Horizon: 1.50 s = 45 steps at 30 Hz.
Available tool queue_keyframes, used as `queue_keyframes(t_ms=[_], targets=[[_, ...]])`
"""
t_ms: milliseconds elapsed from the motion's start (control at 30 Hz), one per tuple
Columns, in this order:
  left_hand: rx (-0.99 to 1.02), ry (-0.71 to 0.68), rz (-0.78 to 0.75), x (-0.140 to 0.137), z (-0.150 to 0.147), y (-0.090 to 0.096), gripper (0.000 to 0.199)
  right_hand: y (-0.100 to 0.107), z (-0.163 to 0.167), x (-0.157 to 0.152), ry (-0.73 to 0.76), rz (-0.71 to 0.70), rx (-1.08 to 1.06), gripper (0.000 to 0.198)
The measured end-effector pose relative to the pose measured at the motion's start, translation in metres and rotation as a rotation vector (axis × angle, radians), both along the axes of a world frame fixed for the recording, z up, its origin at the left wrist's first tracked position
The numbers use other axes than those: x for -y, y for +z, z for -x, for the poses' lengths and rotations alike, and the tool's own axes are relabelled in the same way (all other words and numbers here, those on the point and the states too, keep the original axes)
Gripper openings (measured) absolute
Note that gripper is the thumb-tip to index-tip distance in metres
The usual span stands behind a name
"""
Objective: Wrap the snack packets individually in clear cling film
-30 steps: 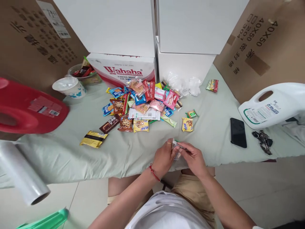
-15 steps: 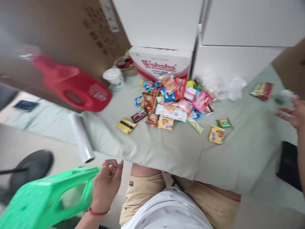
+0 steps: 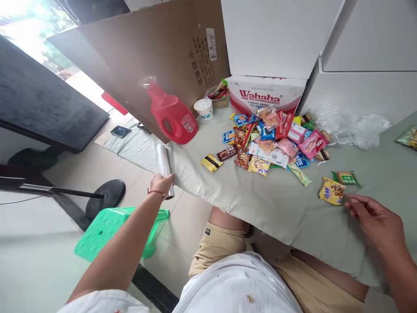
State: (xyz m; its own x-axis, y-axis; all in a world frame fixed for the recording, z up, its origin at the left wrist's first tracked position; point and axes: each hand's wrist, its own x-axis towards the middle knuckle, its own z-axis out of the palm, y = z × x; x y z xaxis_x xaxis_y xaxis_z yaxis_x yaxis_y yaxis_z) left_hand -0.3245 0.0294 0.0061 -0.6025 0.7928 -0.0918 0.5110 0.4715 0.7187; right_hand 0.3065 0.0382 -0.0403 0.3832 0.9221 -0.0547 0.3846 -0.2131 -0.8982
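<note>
My left hand (image 3: 162,184) is closed round the lower part of a roll of clear plastic film (image 3: 163,160), which slants over the table's left edge. My right hand (image 3: 379,217) is over the table at the right, thumb and fingers drawn together. Its fingertips are at the right corner of a yellow cookie packet (image 3: 331,191); whether they pinch it or something thin is unclear. A green snack packet (image 3: 346,178) lies just behind. In the middle is a heap of wrapped snacks (image 3: 270,139), with a yellow-and-black packet (image 3: 211,163) to its left.
Behind the heap stand a Wahaha carton (image 3: 263,93) and crumpled clear plastic bags (image 3: 352,126). A red jug (image 3: 172,113), a paper cup (image 3: 203,108) and a snack tub (image 3: 219,95) are at the back left. A green stool (image 3: 104,230) stands below my left arm.
My left hand has moved from beside the stool up to the film roll and closed on it. My right hand has come in from the far right to the yellow packet. The view has turned left.
</note>
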Motion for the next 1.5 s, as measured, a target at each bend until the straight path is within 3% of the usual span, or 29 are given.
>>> queue_keyframes(t_ms=[100, 167, 200, 267, 367, 500, 600, 733, 867, 1067, 1167, 1367, 1500], targets=[[0.117, 0.055, 0.039, 0.044, -0.027, 0.001, 0.034, 0.009, 0.022, 0.03, -0.074, -0.059, 0.036, 0.037], [0.342, 0.009, 0.018, 0.078, -0.057, 0.003, 0.044, 0.016, 0.055, 0.046, -0.048, -0.062, -0.023, 0.036], [0.475, -0.068, 0.014, 0.093, -0.074, 0.005, 0.047, 0.02, 0.076, 0.052, 0.003, -0.047, -0.074, 0.037], [0.604, -0.22, -0.037, 0.114, -0.112, 0.008, 0.042, 0.027, 0.123, 0.057, 0.251, 0.037, -0.196, 0.042], [0.537, -0.373, -0.028, 0.125, -0.165, 0.008, 0.031, 0.038, 0.185, 0.05, 0.494, 0.022, -0.316, 0.04], [0.361, -0.496, -0.032, 0.12, -0.214, 0.002, 0.027, 0.052, 0.228, 0.033, 0.572, -0.141, -0.272, 0.039], [0.237, -0.583, -0.046, 0.117, -0.235, -0.006, 0.031, 0.054, 0.231, 0.027, 0.53, -0.217, -0.099, 0.041], [0.081, -0.662, -0.031, 0.117, -0.252, -0.014, 0.029, 0.042, 0.217, 0.029, 0.435, -0.271, 0.097, 0.041], [0.027, -0.721, -0.017, 0.116, -0.262, -0.018, 0.023, 0.027, 0.203, 0.031, 0.417, -0.262, 0.011, 0.042], [0.142, -0.702, 0.028, 0.115, -0.273, -0.015, 0.033, 0.017, 0.196, 0.024, 0.364, -0.28, -0.006, 0.039], [0.302, -0.679, 0.064, 0.115, -0.275, -0.012, 0.037, 0.012, 0.192, 0.019, 0.271, -0.231, -0.149, 0.04], [0.433, -0.673, 0.098, 0.11, -0.276, -0.013, 0.047, 0.012, 0.192, 0.025, 0.235, -0.022, -0.749, 0.045], [0.452, -0.717, 0.124, 0.109, -0.277, -0.018, 0.048, 0.013, 0.2, 0.031, 0.254, 0.1, -0.859, 0.056]])
